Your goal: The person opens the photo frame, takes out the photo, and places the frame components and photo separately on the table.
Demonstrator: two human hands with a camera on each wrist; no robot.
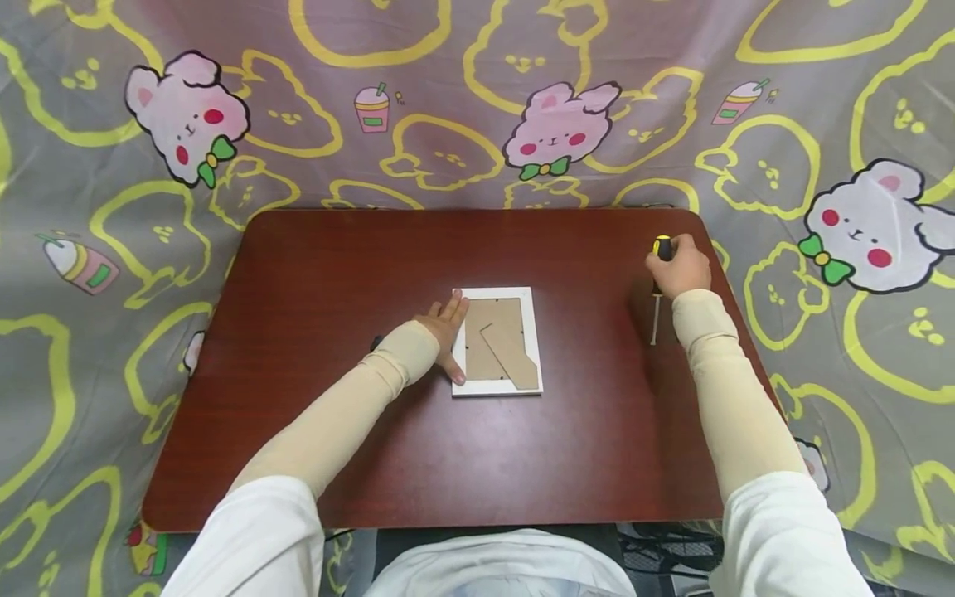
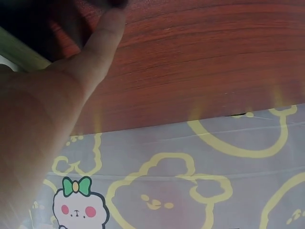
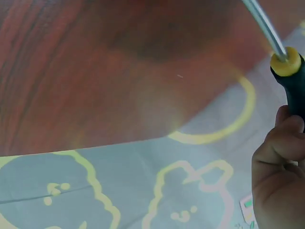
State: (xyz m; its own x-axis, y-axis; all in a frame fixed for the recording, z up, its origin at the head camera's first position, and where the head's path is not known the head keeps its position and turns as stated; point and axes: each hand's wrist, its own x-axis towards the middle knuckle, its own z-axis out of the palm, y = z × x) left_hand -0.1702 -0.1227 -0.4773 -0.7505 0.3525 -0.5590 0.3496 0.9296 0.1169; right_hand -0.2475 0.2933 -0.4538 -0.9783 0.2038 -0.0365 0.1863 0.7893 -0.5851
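Note:
A white photo frame (image 1: 531,332) lies face down on the table, its brown backing board (image 1: 485,344) and angled stand leg (image 1: 515,365) showing. Along its left edge rests my left hand (image 1: 444,330), fingers spread and straight, fingertips and thumb touching the white border. In the left wrist view the left hand (image 2: 62,86) appears at the upper left. Over the table's far right my right hand (image 1: 686,267) grips a screwdriver (image 1: 656,319) by its black and yellow handle, the metal shaft pointing toward the near side. The right wrist view shows the screwdriver (image 3: 287,62) in the right hand (image 3: 281,167).
The dark red-brown wooden table (image 1: 358,257) has rounded corners. A patterned cloth (image 1: 440,91) with cartoon animals hangs behind it and along both sides. A small dark object (image 1: 376,342) shows beside the left forearm. Cables (image 1: 664,551) lie below the near edge.

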